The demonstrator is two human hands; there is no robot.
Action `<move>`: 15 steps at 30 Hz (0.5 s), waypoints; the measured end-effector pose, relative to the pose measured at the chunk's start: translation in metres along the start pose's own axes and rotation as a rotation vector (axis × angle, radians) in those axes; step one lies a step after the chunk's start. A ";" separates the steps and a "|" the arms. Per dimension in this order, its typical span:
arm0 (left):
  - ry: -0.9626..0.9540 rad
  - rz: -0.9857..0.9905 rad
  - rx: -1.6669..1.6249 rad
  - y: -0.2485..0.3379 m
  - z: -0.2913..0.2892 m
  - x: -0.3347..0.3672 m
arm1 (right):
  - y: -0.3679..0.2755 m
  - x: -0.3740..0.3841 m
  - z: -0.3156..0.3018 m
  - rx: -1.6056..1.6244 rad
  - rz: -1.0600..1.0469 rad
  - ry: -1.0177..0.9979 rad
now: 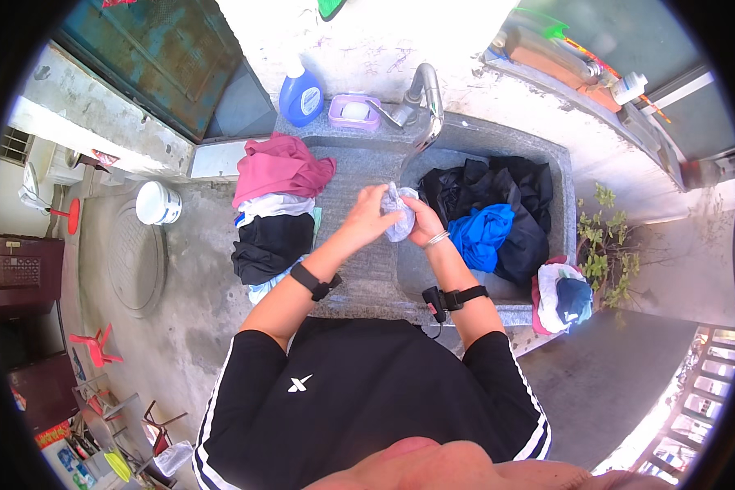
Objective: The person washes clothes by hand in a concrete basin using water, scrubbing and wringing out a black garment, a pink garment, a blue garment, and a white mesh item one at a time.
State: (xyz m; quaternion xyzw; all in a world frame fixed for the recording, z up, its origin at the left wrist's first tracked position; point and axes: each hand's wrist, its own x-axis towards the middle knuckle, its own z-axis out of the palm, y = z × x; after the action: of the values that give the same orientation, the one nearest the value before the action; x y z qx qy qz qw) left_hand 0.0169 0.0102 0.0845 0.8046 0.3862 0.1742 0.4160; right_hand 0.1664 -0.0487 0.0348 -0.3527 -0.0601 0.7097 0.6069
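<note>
My two hands meet over the stone laundry sink [562,196], below the metal faucet [429,106]. Between them is a small, crumpled, pale lavender cloth [399,216]; its exact kind I cannot make out. My left hand [367,212] grips its left side with the fingers bent. My right hand [424,222], with a bracelet at the wrist, holds its right side. Right of my hands, a bright blue garment [481,237] lies on dark clothes [518,196] in the basin. The ribbed washboard slope [355,269] is under my left forearm.
Folded-over pink [282,170] and black clothes [276,245] are piled on the sink's left edge. More clothes [562,298] hang over its front right corner. A blue detergent bottle [300,98] and a lilac soap dish [354,113] stand behind. A white bucket [158,203] is on the floor.
</note>
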 end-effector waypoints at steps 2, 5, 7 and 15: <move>0.159 0.137 0.174 -0.004 -0.025 0.000 | -0.004 -0.010 -0.006 -0.077 -0.054 0.063; 0.460 0.156 0.620 -0.019 -0.081 0.006 | -0.019 -0.041 -0.018 -0.151 -0.120 0.115; 0.504 0.140 0.772 -0.037 -0.118 0.008 | -0.029 -0.072 -0.033 -0.249 -0.228 0.223; 0.211 -0.362 0.760 -0.070 -0.163 -0.008 | -0.050 -0.235 -0.094 -0.737 -0.476 0.804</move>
State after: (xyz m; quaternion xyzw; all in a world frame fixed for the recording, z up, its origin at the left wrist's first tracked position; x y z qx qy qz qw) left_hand -0.1197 0.1158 0.1254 0.7978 0.5981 0.0251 0.0720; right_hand 0.2645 -0.2801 0.0913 -0.7581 -0.1453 0.2970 0.5620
